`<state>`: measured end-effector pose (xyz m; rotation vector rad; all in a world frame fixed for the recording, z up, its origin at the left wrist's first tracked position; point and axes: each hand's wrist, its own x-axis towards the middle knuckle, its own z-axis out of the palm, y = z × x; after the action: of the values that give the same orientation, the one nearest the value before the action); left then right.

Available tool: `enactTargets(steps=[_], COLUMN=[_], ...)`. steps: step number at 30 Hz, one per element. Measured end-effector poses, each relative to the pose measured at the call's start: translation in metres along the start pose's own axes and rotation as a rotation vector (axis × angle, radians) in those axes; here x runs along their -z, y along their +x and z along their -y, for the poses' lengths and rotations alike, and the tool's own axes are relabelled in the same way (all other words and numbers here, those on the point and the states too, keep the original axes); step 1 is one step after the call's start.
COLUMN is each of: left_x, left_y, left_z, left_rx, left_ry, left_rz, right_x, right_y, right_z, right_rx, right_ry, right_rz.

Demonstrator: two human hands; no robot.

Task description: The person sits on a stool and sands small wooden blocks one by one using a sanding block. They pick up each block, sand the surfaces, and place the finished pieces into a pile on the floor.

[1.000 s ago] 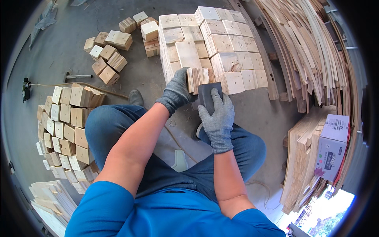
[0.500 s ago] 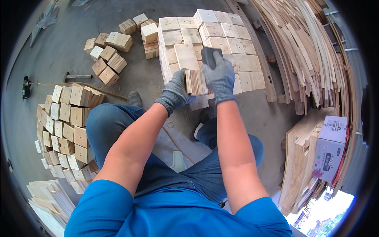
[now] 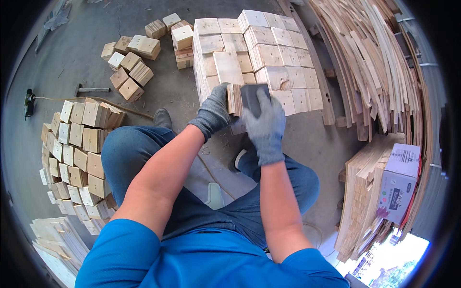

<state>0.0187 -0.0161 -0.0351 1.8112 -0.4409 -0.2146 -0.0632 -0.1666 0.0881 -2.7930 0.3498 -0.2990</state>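
Note:
My gloved left hand (image 3: 214,108) grips a layered wooden block (image 3: 234,100) by its left side, with the striped edge facing up. In my gloved right hand (image 3: 265,122) is a dark grey rectangular sanding block (image 3: 252,98). Its flat body lies against or just over the right side of the wooden block; exact contact is hard to tell. The right glove looks slightly blurred. Just beyond both hands stands a large stack of pale wooden blocks (image 3: 272,53).
Loose blocks (image 3: 131,90) lie on the floor at the far left, near a hammer (image 3: 93,90). Another block stack (image 3: 77,144) stands left of my knee. Long wood strips (image 3: 365,62) and a carton (image 3: 400,182) line the right side. A cord (image 3: 139,114) crosses the floor.
My right hand has moved down toward me with the sanding block, from above the wooden block's far end to its right side. My left hand keeps its hold in about the same place.

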Motion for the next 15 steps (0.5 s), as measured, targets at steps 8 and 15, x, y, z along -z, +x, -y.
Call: enactTargets(steps=[8, 15], left_x=[-0.006, 0.001], left_y=[0.009, 0.001], left_z=[0.002, 0.000], left_rx=[-0.025, -0.016], left_ry=[0.018, -0.014], left_rz=[0.069, -0.021], right_x=[-0.002, 0.005], right_y=[0.108, -0.013], right_z=[0.002, 0.005], right_rx=[-0.112, 0.041], right_ry=[-0.062, 0.029], right_rz=[0.094, -0.017])
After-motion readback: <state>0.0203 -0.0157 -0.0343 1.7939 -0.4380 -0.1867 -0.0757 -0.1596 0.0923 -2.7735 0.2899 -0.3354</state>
